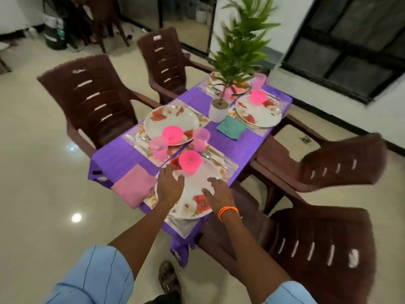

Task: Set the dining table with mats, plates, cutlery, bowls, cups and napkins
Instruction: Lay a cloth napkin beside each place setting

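L hand (pixel 170 185) lies flat, fingers straight and spread, on the near plate's (pixel 195 189) left side; R hand (pixel 219 191) likewise, fingers apart, on its right side — neither grips anything. Plate sits on a mat (pixel 182 227) at the table's (pixel 118 156) near end w/ a pink bowl (pixel 189 160) on its far part. Pink napkin (pixel 133 185) just left of it, cutlery (pixel 215 159) to the right. Two pink cups (pixel 158 148) stand beyond — then a second plate (pixel 171 121), teal napkin (pixel 231 127), potted plant (pixel 219 110).

We note glossy cream floor tiles (pixel 39 172), brown plastic chairs (pixel 94 99), white wall (pixel 328 88), dark-framed window (pixel 355 40).
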